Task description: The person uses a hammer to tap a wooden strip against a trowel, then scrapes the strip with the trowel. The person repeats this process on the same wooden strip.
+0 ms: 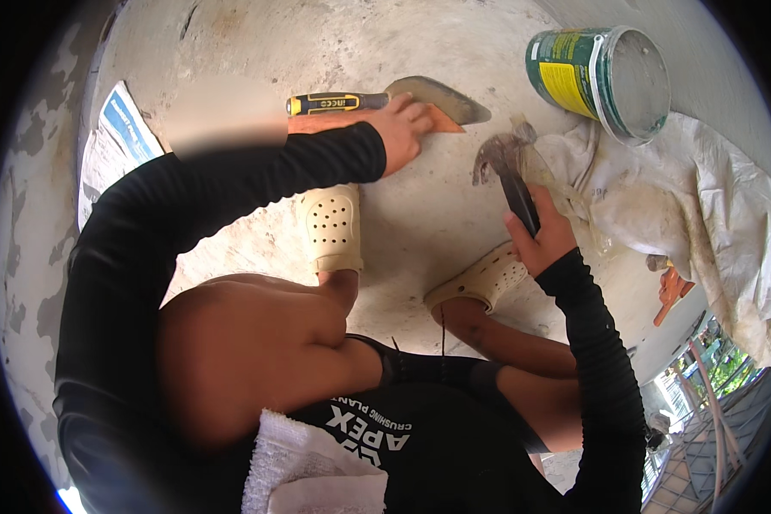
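Note:
My left hand [403, 135] has its fingers curled over an orange, board-like strip [441, 122] lying on the concrete floor. Right behind that strip lies a trowel [338, 103] with a black and yellow handle, its grey pointed blade partly under or behind my fingers. My right hand [540, 231] grips the black handle of a claw hammer [510, 176], raised to the right of my left hand with the head upward in the picture.
A green bucket [561, 81] with grey contents stands at the back right. A crumpled white sheet [642, 206] and an orange-handled tool [671, 287] lie at the right. A printed paper sack [111, 146] is at the left. My sandalled feet [325, 227] are between my hands and body.

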A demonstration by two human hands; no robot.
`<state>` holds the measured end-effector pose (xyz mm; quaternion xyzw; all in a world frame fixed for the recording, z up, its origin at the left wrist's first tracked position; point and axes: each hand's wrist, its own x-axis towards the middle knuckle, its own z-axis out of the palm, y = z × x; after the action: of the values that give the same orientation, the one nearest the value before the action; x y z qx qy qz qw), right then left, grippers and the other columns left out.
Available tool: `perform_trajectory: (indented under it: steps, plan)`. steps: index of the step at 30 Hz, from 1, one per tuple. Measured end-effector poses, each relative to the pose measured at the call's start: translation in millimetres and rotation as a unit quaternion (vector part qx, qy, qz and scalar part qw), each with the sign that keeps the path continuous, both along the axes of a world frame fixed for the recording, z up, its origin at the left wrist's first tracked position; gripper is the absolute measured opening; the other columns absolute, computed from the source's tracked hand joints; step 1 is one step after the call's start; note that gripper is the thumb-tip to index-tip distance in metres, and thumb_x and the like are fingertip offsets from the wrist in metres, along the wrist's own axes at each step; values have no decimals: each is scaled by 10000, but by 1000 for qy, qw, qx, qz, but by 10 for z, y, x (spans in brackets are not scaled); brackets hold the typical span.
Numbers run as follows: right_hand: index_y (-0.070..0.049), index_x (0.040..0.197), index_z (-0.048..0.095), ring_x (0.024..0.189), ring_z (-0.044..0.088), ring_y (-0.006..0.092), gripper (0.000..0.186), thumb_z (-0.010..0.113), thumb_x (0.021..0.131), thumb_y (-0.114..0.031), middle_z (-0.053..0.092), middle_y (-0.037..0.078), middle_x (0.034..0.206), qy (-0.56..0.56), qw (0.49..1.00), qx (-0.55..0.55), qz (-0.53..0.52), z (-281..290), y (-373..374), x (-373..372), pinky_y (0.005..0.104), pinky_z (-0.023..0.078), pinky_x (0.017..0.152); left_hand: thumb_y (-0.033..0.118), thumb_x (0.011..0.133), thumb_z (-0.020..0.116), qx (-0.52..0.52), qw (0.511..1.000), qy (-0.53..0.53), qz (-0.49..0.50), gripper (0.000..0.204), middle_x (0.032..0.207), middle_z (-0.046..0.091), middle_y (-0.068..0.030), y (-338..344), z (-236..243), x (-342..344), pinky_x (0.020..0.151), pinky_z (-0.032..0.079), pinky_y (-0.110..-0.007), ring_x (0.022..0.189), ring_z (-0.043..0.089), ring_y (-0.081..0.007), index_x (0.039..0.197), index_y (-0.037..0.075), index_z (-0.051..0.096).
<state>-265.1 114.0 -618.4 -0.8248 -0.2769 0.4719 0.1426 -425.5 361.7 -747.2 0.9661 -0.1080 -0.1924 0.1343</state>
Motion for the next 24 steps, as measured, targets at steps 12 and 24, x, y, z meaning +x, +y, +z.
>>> perform_trajectory:
  steps: [12, 24]
  plan:
    - [-67, 1266, 518, 815, 674, 453, 356, 614, 982, -259, 683, 222, 848, -43, 986, 157, 25, -573, 762, -329, 483, 527, 729, 255, 881, 741, -121, 963, -92, 224, 387, 1069, 702, -191, 429, 132, -478, 708, 590, -443, 805, 711, -366, 1189, 52, 627]
    - [-46, 1303, 516, 772, 688, 423, 381, 608, 1005, -263, 682, 207, 824, -17, 996, 80, 38, -353, 274, -204, 442, 533, 694, 154, 902, 670, -321, 920, 17, 226, 424, 1083, 726, -194, -264, -309, -290, 915, 554, -456, 1004, 694, -380, 1310, 56, 613]
